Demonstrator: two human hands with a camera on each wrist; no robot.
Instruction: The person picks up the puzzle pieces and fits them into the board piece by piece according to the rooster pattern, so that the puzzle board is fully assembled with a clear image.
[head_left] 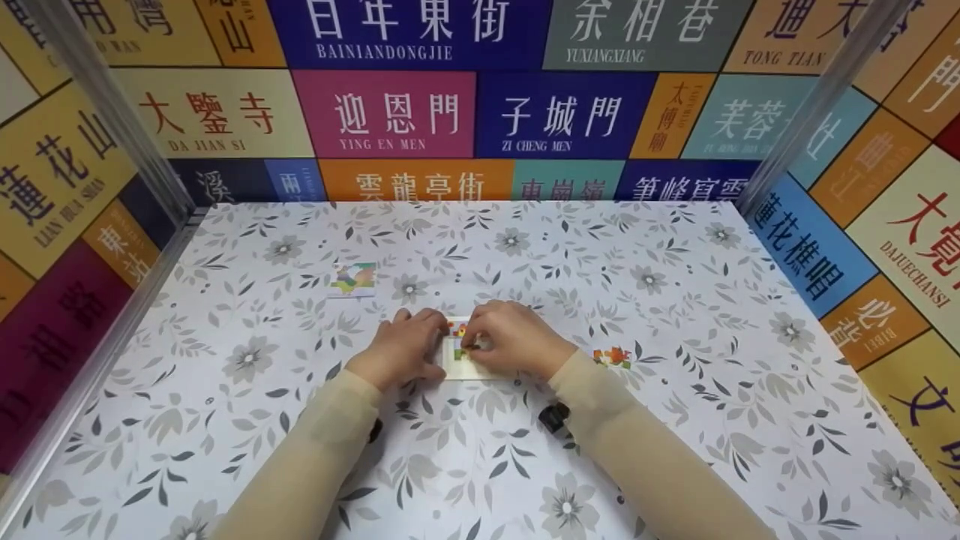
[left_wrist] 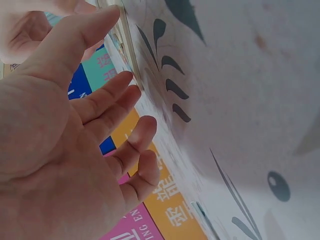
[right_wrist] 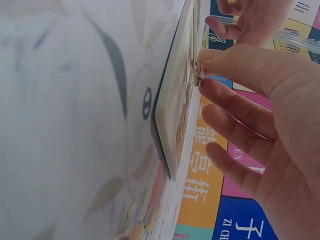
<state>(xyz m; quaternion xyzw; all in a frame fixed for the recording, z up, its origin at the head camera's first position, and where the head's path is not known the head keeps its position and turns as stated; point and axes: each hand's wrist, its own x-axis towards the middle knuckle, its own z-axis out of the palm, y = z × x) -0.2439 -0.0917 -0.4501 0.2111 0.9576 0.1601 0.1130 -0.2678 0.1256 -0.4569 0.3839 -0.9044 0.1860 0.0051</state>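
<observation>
Small white puzzle board [head_left: 459, 358], frame centre: thin, stiff, light; lift by edges. Right hand [head_left: 514, 339] fingers [right_wrist: 235, 62] pinch a piece [right_wrist: 199, 76]; left hand [head_left: 403, 346] rests open.

The back wall's coloured panels carry names: the blue panel [head_left: 409, 34] reads BAINIANDONGJIE, the grey panel [head_left: 645, 34] YUXIANGXIANG, the pink panel [head_left: 384, 114] YING EN MEN, the dark blue panel [head_left: 561, 116] ZI CHENG MEN, the cream panel [head_left: 217, 112] DA JIAN SI
</observation>
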